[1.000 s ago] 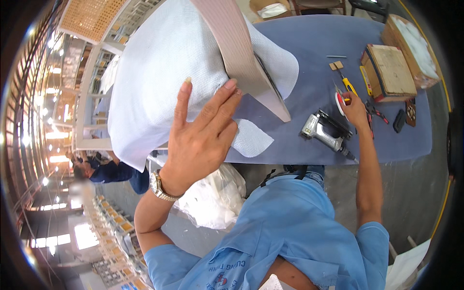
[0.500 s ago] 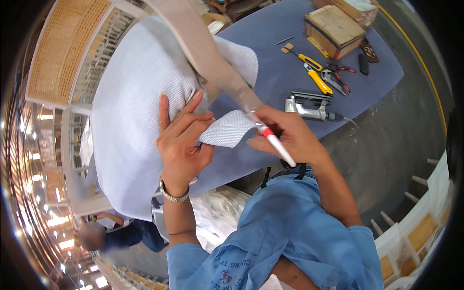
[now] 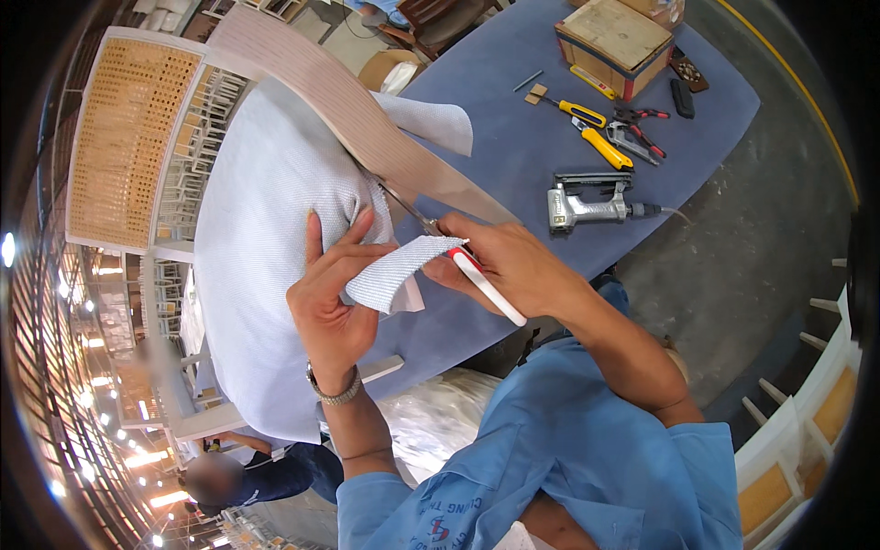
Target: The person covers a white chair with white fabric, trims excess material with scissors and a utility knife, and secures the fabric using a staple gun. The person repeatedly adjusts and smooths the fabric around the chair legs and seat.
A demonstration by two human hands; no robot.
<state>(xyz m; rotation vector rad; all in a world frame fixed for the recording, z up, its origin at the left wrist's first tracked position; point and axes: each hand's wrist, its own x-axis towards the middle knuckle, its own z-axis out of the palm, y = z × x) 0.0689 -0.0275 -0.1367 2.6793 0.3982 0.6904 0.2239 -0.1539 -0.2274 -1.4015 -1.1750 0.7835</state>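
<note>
A blue-grey covered worktable [image 3: 513, 137] runs diagonally across a workshop, seen from above by the person working at its edge. On its left part sits a padded seat in pale blue woven fabric [image 3: 261, 211], with a curved, light wooden band [image 3: 321, 96] arching over it. The left hand [image 3: 335, 298] rests on the cover, two fingers spread, the others and the thumb pinching a loose fabric flap [image 3: 399, 272]. The right hand [image 3: 522, 266] is closed around scissors [image 3: 490, 291] with white-and-red handles, their blades at the cloth beside the band. Right of the hands lie a silver staple gun [image 3: 587, 203], a yellow-handled cutter [image 3: 607, 149], red-and-black pliers [image 3: 632, 133] and, farther back, a worn cardboard box [image 3: 614, 41]. Beyond the table, a yellow line [image 3: 807, 101] curves along the grey floor [image 3: 770, 183]. A woven cane panel [image 3: 133, 137] stands at left; below it, a co-worker in dark clothing [image 3: 289, 477]. Clear plastic sheeting [image 3: 431, 408] bunches under the near edge; pale chair frames [image 3: 788, 477] fill the lower right.
</note>
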